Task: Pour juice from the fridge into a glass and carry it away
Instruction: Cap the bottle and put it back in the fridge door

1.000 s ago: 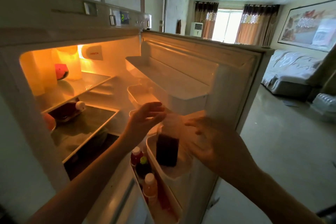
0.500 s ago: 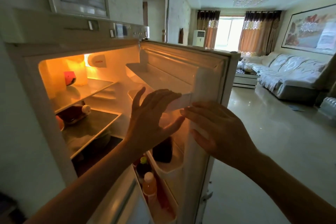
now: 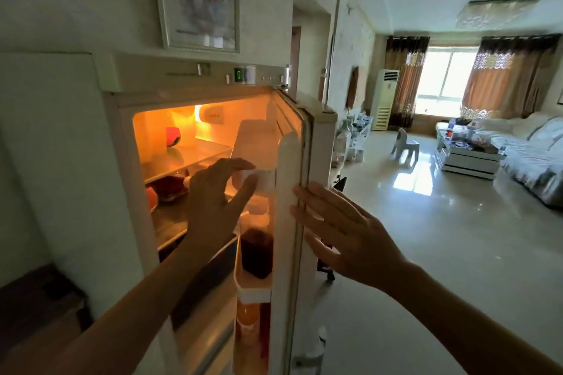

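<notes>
Inside, left hand (image 3: 213, 207) spreads loose over the dark bottle (image 3: 256, 250); right hand (image 3: 341, 231) flat, fingers apart, beside the fridge door (image 3: 288, 222).

I see the fridge door (image 3: 289, 222) has swung much nearer closed. My right hand (image 3: 344, 231) now lies flat on its edge, left hand (image 3: 213, 204) drawn back from the dark juice bottle (image 3: 256, 253).

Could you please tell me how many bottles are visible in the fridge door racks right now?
2: a dark-liquid bottle in the middle door rack, and an orange-liquid bottle in the rack below it. Others may be hidden behind the door edge.
</notes>
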